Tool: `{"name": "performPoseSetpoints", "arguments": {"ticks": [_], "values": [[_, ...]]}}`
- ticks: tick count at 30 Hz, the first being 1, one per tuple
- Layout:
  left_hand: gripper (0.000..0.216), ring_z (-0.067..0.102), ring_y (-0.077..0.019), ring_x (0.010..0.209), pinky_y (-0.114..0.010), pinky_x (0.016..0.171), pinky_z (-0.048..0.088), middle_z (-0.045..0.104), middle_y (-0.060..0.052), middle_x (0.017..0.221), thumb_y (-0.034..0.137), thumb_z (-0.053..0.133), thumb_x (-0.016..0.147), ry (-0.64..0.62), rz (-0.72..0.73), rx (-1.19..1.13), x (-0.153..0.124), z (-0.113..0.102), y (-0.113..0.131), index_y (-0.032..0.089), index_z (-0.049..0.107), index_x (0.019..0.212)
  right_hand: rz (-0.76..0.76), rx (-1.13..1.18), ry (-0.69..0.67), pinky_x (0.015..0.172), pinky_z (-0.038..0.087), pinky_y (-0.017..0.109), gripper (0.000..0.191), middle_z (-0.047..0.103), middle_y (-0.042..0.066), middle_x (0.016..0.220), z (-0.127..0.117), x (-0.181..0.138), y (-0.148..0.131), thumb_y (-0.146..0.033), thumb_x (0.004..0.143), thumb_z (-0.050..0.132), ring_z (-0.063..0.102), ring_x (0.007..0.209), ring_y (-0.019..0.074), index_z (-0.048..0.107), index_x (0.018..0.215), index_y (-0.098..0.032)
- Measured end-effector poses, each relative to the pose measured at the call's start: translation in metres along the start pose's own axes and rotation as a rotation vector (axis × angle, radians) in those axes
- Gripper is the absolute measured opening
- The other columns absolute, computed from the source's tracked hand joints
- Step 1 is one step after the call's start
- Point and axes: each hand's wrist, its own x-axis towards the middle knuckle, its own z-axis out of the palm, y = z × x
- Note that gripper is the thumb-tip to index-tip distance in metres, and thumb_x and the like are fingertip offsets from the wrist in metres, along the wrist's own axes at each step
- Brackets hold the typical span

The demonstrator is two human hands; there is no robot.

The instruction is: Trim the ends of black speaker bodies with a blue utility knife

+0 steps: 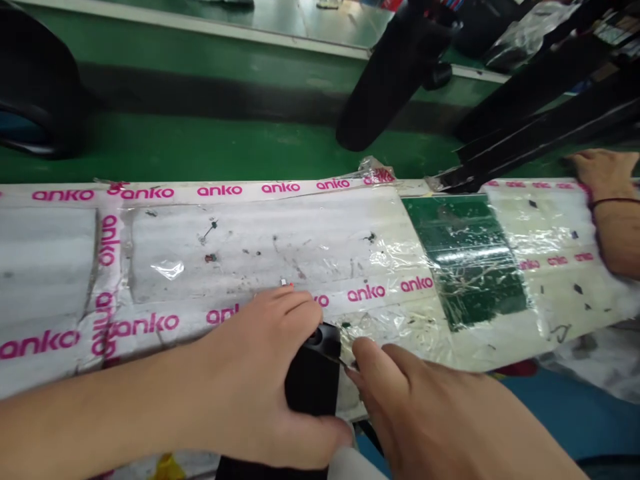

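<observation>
My left hand [260,373] is wrapped round a small black plastic part [315,380] at the near edge of the bench, fingers curled over its top. My right hand [425,407] comes in from the right, with thumb and fingers pinched together against the part's right side; a thin dark sliver shows at the fingertips, too small to name. The part's lower half is hidden behind my left hand.
The bench top is white foam [250,247] wrapped in clear film and pink "anko" tape, with a green patch [465,260]. A green conveyor [200,147] runs behind it. Long black parts [540,127] lie at the upper right. Another person's hand [607,180] rests at the far right.
</observation>
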Motion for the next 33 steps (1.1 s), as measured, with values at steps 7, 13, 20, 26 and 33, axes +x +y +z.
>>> {"name": "performPoseSetpoints", "arguments": {"ticks": [7,13,20,26,33], "values": [[0.058,0.047,-0.0201,0.068,-0.037,0.063,0.042,0.044,0.003,0.072,0.045,0.082,0.064,0.012,0.005,0.085,0.001,0.002,0.000,0.026,0.028,0.067,-0.038,0.045,-0.004,0.038,0.019,0.036,0.031,0.052,-0.004,0.056,-0.016,-0.003,0.011,-0.003,0.070,0.043,0.050,0.033,0.0198,0.042,0.086,-0.029],[0.054,0.048,-0.0208,0.069,-0.033,0.057,0.038,0.048,0.001,0.075,0.054,0.080,0.067,-0.034,-0.009,0.091,-0.002,-0.001,-0.005,0.025,0.035,0.069,0.003,-0.021,0.235,0.037,0.039,0.031,0.019,0.069,0.002,0.075,-0.024,-0.023,0.017,-0.021,0.101,0.039,0.063,0.047,0.0167,0.054,0.114,-0.022],[0.057,0.055,-0.0241,0.078,-0.037,0.065,0.049,0.054,-0.001,0.085,0.049,0.089,0.057,-0.064,-0.094,0.035,-0.004,-0.006,0.002,0.025,0.040,0.073,0.048,0.171,0.136,0.047,0.048,0.031,0.022,0.070,0.001,0.081,0.000,-0.007,-0.007,-0.018,0.105,0.038,0.070,0.059,0.0202,0.052,0.122,-0.021],[0.075,0.064,-0.0250,0.106,-0.040,0.093,0.058,0.054,-0.006,0.131,0.018,0.073,0.067,-0.314,0.062,-0.298,-0.010,-0.032,-0.017,0.030,0.040,0.133,0.687,1.400,0.095,0.064,0.049,0.030,0.045,0.059,-0.003,0.083,0.029,-0.003,-0.017,-0.054,0.086,0.080,0.058,0.073,0.0187,0.058,0.115,-0.029],[0.062,0.048,-0.0313,0.119,-0.050,0.103,0.049,0.055,-0.008,0.119,0.051,0.091,0.073,-0.163,0.192,-0.078,0.002,-0.021,-0.039,0.025,0.054,0.116,0.875,1.749,0.125,0.056,0.043,0.028,0.072,0.049,-0.008,0.074,0.051,-0.026,-0.005,-0.068,0.072,0.087,0.046,0.058,0.0127,0.054,0.122,-0.028]]}}
